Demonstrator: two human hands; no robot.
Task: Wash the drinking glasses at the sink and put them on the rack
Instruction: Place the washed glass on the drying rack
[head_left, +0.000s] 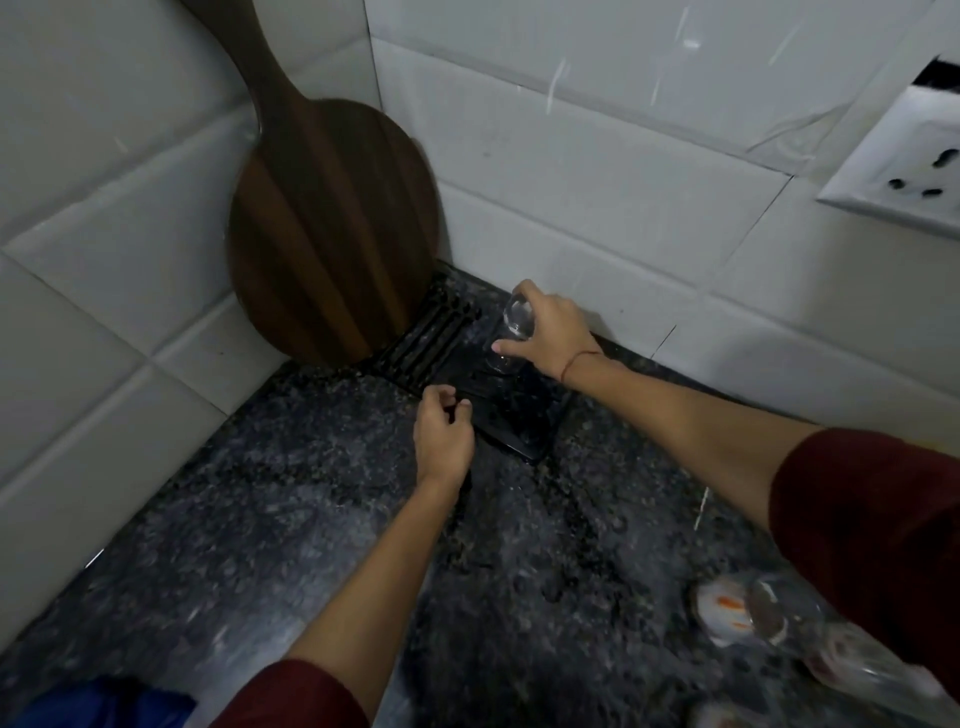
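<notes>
A clear drinking glass (511, 332) stands upside down on the black rack (511, 410) in the corner of the dark granite counter. My right hand (553, 332) grips it from the right, fingers around its upturned base. My left hand (441, 434) rests at the rack's near left edge with curled fingers and holds nothing. Several more clear glasses (769, 618) lie blurred at the lower right, partly behind my right sleeve.
A round wooden cutting board (327, 228) leans against the tiled wall on the rack's slotted left end. A white wall socket (904, 156) is at the upper right. A blue cloth (104, 701) shows at the bottom left. Speckled counter (260, 493) spreads in front.
</notes>
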